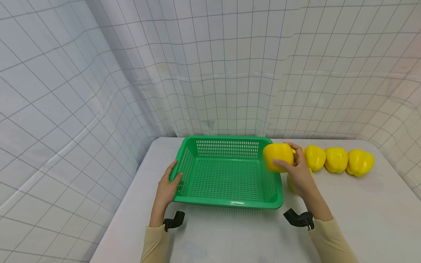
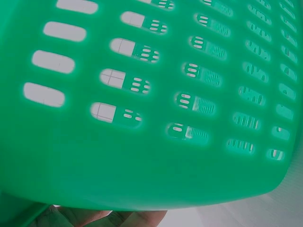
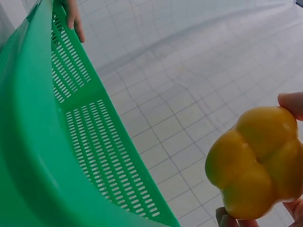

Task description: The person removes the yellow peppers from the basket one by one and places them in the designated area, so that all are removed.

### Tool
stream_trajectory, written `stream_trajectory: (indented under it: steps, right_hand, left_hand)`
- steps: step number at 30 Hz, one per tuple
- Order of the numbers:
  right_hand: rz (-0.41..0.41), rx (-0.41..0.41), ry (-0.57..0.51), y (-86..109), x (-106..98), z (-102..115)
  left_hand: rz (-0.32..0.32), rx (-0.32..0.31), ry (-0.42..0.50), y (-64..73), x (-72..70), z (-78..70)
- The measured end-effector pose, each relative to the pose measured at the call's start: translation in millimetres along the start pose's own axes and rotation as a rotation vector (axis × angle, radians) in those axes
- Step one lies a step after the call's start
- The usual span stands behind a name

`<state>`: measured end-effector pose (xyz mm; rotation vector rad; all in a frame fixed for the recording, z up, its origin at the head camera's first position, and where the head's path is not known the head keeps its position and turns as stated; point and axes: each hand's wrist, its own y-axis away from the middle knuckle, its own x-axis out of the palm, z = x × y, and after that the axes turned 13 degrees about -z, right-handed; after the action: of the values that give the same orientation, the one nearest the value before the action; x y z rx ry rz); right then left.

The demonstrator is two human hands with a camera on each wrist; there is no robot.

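Note:
A green plastic basket [image 1: 227,204] with slotted walls stands on the white table, nothing lying inside it. My left hand [image 1: 166,187] grips its left rim, thumb on the inner side; the left wrist view shows the basket wall [image 2: 142,161] close up and some fingertips under it. My right hand [image 1: 300,173] holds a yellow bell pepper [image 1: 277,155] in the air at the basket's right rim, thumb on the near side. From the right wrist view, the lobed end of that pepper [image 3: 255,163] faces the camera, fingers around its edges.
To the right, yellow bell peppers stand in a row, among them one pepper [image 1: 315,157], another [image 1: 336,159] and the rightmost [image 1: 360,162]. A further pepper [image 1: 291,183] is partly hidden behind my right hand. White grid-patterned curtains [image 1: 230,73] enclose the table's back and sides.

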<state>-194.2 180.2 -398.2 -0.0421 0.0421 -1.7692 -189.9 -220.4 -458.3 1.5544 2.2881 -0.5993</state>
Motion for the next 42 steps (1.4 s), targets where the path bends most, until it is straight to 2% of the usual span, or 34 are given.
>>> stream_trajectory:
  steps: [13, 17, 25, 29, 33, 42]
  right_hand:
    - [-0.141, -0.002, -0.087, 4.4, -38.0, -8.6]
    - [-0.165, 0.001, -0.073, 5.0, -50.6, -11.4]
    - [-0.253, -0.001, 0.033, -0.8, -84.3, -23.1]
    - [-0.298, 0.019, 0.167, -5.7, -100.4, -32.4]
    - [-0.306, 0.031, 0.295, -8.4, -113.0, -42.5]
    - [-0.298, 0.013, 0.358, -10.3, -127.8, -60.1]
  left_hand:
    - [0.004, 0.002, 0.005, 0.4, -0.2, 0.1]
    - [0.005, 0.002, 0.01, 0.7, -0.3, -0.2]
    - [0.008, -0.005, 0.005, 0.1, -0.4, 0.0]
    - [0.011, -0.013, 0.002, -0.8, -0.6, 0.3]
    - [0.01, -0.01, 0.0, -1.1, -0.8, 0.6]
    - [0.012, -0.012, -0.005, -1.8, -0.2, 1.0]
